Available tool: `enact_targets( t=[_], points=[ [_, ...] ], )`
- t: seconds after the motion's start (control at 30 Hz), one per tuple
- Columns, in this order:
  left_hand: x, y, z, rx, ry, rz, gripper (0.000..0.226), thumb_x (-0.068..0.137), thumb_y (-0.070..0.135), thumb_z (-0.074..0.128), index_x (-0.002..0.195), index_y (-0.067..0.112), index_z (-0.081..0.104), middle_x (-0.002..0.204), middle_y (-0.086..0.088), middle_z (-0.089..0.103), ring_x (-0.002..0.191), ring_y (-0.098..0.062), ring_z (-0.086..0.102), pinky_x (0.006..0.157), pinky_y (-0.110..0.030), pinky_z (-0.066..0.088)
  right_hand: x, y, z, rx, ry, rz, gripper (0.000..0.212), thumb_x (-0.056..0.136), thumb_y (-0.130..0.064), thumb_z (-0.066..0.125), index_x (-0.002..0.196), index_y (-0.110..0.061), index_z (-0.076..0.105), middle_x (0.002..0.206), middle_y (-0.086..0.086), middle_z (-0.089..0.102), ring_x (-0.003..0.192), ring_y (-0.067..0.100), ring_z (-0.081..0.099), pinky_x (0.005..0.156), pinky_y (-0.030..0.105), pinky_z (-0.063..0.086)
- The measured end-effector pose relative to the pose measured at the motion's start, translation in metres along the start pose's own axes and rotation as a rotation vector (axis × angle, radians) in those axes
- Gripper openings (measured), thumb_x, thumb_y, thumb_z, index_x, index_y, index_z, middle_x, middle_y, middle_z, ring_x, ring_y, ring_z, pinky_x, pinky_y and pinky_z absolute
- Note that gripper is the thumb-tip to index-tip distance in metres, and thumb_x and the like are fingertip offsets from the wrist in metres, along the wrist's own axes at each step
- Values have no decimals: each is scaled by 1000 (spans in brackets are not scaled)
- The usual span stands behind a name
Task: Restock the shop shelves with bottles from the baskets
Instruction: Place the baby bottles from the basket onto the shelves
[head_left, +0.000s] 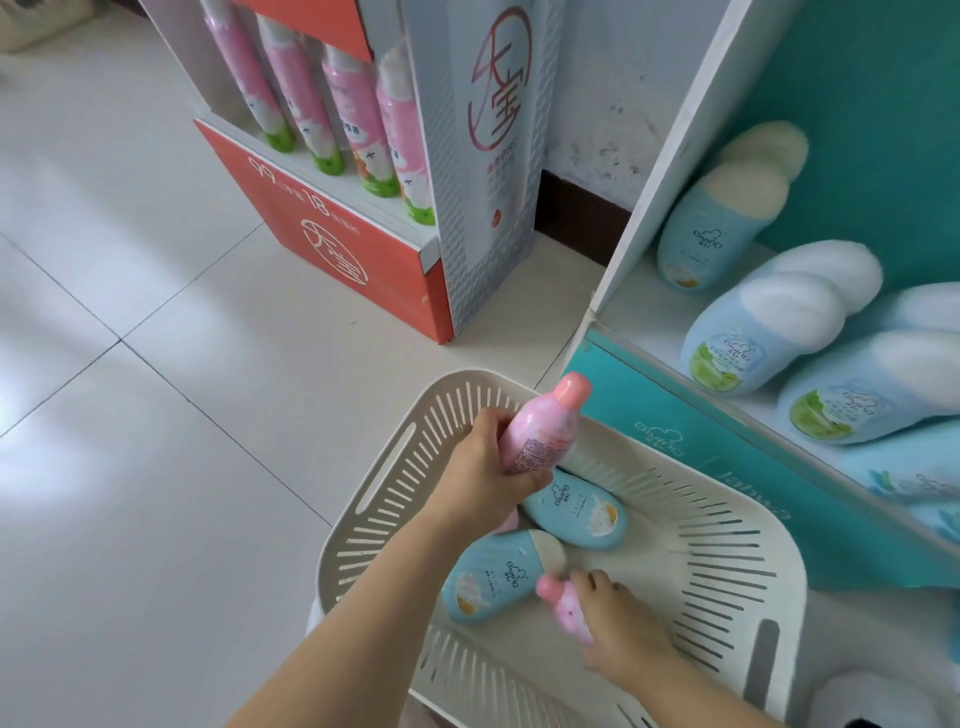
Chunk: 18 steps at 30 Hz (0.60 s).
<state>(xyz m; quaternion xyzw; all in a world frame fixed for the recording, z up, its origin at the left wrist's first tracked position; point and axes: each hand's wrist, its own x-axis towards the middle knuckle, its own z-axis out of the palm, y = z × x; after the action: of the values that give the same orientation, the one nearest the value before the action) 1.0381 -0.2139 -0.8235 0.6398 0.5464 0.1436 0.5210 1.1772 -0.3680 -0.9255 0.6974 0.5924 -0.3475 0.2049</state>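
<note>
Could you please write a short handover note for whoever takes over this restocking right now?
Left hand: grips a pink bottle, held up over the basket.
Right hand: grips a second pink bottle low inside the basket.
Also in the basket: two loose blue bottles, lying flat.
Done: shelved pink bottles stand on the orange shelf; shelved blue bottles stand on the teal shelf.
Left: shelve both pink bottles, then the two blue ones.
</note>
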Motion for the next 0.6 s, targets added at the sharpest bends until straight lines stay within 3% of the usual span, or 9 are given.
enact_targets(
  t=[0.1,0.23,0.37,0.6],
  points=[
    [-3,13,-5,35,24,27,56,70,19,78,115,18,45,93,7,54,85,-13,53,70,-21,39,-5,-2,-31,220,65,10,48,79,-23,58,122,-15,36,120,5,47,109,26,54,70,27,32],
    [-13,48,-20,86,58,104,56,70,18,79,115,14,46,94,6,53,84,-14,52,65,-17,38,-20,-2,-70,291,156,-18,51,77,-26,60,122,-16,37,118,5,49,104,26,57,74,29,39],
    [-35,102,-47,128,105,178,57,71,19,78,116,13,44,97,1,53,86,-18,52,72,-27,44,-50,-5,-104,363,289,-54,52,74,-33,63,119,-19,41,115,3,53,103,23,56,82,30,43],
    [-106,168,-75,-189,292,229,52,70,15,79,107,20,43,101,-5,59,89,-22,61,79,-43,56,-134,-12,-173,585,497,-97,56,71,-33,69,119,-25,42,108,-5,53,95,13,50,81,27,41]
  ],
)
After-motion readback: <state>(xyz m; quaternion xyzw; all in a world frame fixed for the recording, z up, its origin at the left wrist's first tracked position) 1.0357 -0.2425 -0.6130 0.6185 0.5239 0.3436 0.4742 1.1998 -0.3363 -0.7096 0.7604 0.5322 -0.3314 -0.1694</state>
